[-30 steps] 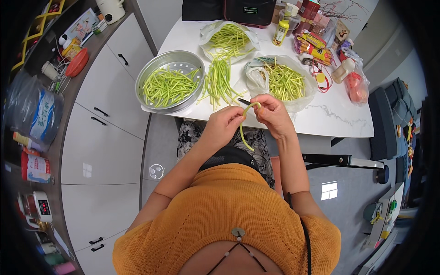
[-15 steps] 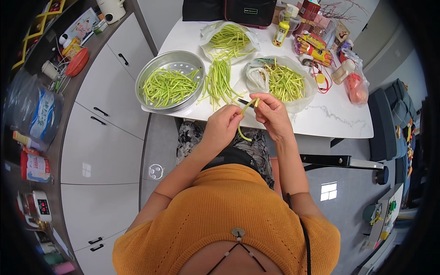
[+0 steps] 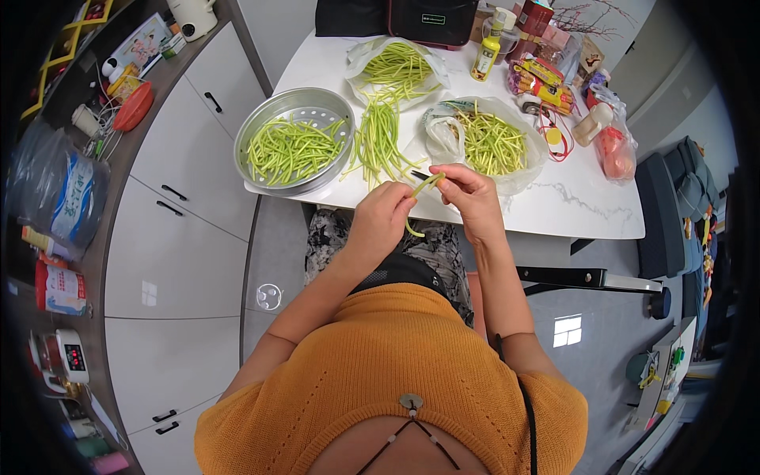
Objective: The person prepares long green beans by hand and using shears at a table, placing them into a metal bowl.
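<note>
Between my two hands is a thin green vegetable stem (image 3: 428, 183), its free lower end hanging below my left fingers. My left hand (image 3: 381, 215) pinches the stem near its middle, and my right hand (image 3: 472, 198) pinches the upper end. A dark pointed tip (image 3: 419, 174) shows behind the stem, most of it hidden. Left of my hands is a round metal steamer pan (image 3: 243, 161) with holes, holding short cut stems (image 3: 294, 150). A pile of long stems (image 3: 378, 138) trails from an open plastic bag (image 3: 359, 59). Beyond my right hand sits another plastic bag (image 3: 532, 168) with short yellowish pieces (image 3: 495, 141).
The white table (image 3: 590, 207) has a curved front edge just beyond my lap. At its back stand a yellow-green bottle (image 3: 486, 57) and a dark case (image 3: 431, 22). Packaged sausages (image 3: 545, 83) and a bag of red fruit (image 3: 615, 150) lie right. Grey cabinets (image 3: 182, 253) line the left.
My right hand has shifted slightly, and the stem between my hands lies more tilted. Its hanging end is shorter and a little higher.
</note>
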`<state>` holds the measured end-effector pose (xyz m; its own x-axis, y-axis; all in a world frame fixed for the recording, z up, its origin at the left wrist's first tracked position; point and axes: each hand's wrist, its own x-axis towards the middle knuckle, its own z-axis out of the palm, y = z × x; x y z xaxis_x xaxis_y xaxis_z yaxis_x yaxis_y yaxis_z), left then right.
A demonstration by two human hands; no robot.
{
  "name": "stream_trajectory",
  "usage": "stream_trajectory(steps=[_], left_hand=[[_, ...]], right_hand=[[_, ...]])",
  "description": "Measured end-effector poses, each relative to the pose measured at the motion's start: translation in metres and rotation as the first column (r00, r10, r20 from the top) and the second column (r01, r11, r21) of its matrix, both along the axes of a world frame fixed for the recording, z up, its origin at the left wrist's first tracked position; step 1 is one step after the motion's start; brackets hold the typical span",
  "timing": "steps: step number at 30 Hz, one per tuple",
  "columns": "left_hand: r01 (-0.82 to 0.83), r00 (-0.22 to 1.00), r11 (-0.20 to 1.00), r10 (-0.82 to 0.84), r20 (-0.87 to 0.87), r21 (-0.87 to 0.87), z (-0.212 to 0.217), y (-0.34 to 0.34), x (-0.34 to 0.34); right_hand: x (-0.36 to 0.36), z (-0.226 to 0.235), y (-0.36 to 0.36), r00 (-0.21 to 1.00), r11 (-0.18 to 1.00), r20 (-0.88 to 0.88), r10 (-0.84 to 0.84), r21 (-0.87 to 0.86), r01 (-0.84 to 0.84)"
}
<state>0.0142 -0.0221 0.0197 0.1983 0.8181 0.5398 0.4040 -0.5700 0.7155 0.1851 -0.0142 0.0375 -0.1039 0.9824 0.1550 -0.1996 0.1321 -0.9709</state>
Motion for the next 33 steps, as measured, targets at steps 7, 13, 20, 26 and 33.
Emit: stream_trajectory(steps=[7,13,20,26,33], left_hand=[[-0.044,0.998,0.998,0.046,-0.047,0.040,0.002,0.003,-0.001],[-0.110,0.986,0.990,0.120,-0.116,0.083,0.005,0.002,-0.003],[-0.149,0.966,0.961,0.192,-0.175,0.231,0.022,0.008,-0.013],[0.044,0.999,0.997,-0.042,-0.028,0.069,0.020,0.021,-0.020],[0.278,0.958,0.931,-0.249,0.146,-0.237,0.011,0.005,-0.005]], right_hand=[[-0.002,-0.008,0.005,0.937,0.957,0.252,-0.242,0.221,0.187],[-0.009,0.004,-0.005,0.751,0.876,0.481,-0.453,0.397,0.274],[0.002,0.006,0.002,0.486,0.698,0.601,-0.635,0.715,0.028],[0.018,0.004,0.004,0.926,0.966,0.362,0.105,0.185,-0.182],[0.010,0.001,0.002,0.992,0.993,0.054,0.111,0.035,-0.113]])
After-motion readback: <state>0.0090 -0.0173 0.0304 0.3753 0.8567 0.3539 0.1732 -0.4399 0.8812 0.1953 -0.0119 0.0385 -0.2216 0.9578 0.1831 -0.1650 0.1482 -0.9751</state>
